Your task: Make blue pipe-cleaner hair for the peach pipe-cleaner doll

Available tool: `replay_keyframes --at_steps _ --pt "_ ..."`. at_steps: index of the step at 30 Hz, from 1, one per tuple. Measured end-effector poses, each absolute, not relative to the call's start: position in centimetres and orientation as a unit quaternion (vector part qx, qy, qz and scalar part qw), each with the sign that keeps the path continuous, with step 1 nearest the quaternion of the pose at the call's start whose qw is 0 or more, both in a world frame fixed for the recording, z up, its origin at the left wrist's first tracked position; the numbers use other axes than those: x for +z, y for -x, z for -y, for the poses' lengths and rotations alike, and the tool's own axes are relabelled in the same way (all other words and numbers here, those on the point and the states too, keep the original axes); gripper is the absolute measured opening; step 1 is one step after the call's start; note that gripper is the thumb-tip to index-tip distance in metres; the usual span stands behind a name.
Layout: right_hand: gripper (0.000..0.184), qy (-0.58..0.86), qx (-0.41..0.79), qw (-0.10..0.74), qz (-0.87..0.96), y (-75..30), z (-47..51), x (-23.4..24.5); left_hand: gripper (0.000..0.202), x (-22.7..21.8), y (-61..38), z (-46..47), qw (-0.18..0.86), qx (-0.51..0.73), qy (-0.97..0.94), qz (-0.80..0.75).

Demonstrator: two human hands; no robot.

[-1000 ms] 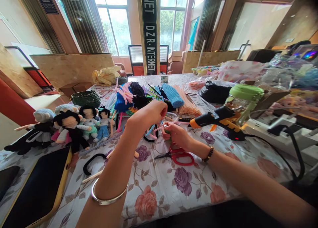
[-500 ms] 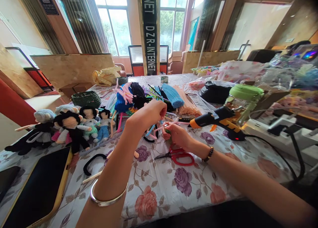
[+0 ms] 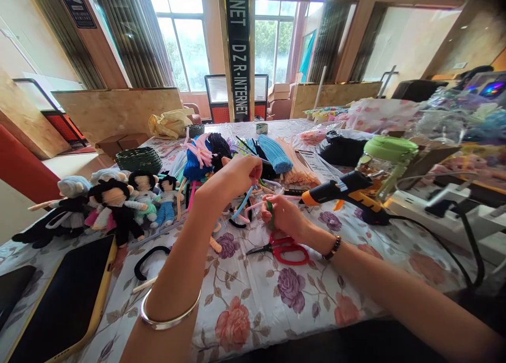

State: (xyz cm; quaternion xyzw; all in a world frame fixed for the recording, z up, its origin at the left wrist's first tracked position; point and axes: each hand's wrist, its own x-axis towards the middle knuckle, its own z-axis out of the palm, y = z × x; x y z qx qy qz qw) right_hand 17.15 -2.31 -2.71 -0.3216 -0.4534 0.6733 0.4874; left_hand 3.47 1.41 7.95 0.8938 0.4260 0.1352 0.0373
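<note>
My left hand (image 3: 245,174) is above the middle of the table with its fingers pinched together. Whatever is in the pinch is too small to make out. A light blue pipe cleaner (image 3: 242,203) slants down just below those fingertips. My right hand (image 3: 290,215) is closed around a small green item (image 3: 271,211), mostly covered by the fingers. Red-handled scissors (image 3: 290,249) lie partly open on the flowered cloth under that hand. Bundles of pipe cleaners, blue (image 3: 274,153) and peach (image 3: 297,168), lie beyond both hands.
A black and orange glue gun (image 3: 342,189) stands right of my right hand, its cord running to a white power strip (image 3: 430,215). Several dolls (image 3: 114,202) sit at left, behind a phone (image 3: 63,300). A green-lidded jar (image 3: 389,152) stands back right.
My left hand has shifted slightly left and away from my right hand. More of the light blue pipe cleaner shows. My right hand has turned a little, still closed on the green item.
</note>
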Motion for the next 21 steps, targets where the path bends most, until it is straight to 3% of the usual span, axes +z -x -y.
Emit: replay_keyframes --at_steps 5,8,13,18,21 --pt "0.025 0.372 0.605 0.517 0.478 -18.3 1.7 -3.1 0.009 8.3 -2.6 -1.7 0.051 0.147 -0.893 -0.422" --pt "0.033 0.434 0.481 0.526 0.551 -19.1 1.5 -3.6 0.010 8.4 -2.4 -1.8 0.051 0.153 -0.890 -0.427" --pt "0.032 0.544 0.165 0.336 0.751 -19.9 2.1 -3.3 0.013 8.6 -2.3 -1.6 0.046 0.156 -0.889 -0.428" --pt "0.033 0.552 0.086 0.209 0.803 -20.4 2.3 -2.6 0.015 8.6 -2.3 -1.4 0.035 0.153 -0.896 -0.415" --pt "0.027 0.545 0.095 0.241 0.798 -20.5 2.1 -2.4 0.015 8.6 -2.4 -1.2 0.045 0.153 -0.900 -0.405"
